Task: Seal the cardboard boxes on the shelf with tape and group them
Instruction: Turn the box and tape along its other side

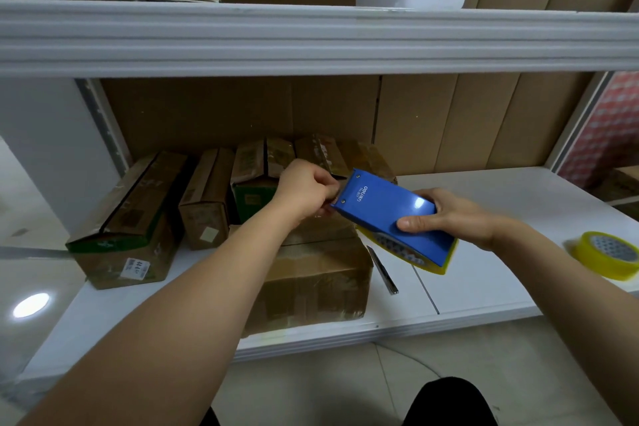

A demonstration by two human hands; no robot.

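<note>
The right hand (pixel 460 218) holds a blue tape dispenser (pixel 390 218) over the white shelf (pixel 484 287), its fingers (pixel 415 222) curled around the body. The left hand (pixel 304 190) pinches something small at the front end of the dispenser; I cannot tell if it is the tape end. Below them a cardboard box (pixel 311 284) lies on the shelf, with four more boxes (pixel 207 197) behind it. A spare tape roll (pixel 607 254) and a small knife (pixel 383 270) lie to the right.
</note>
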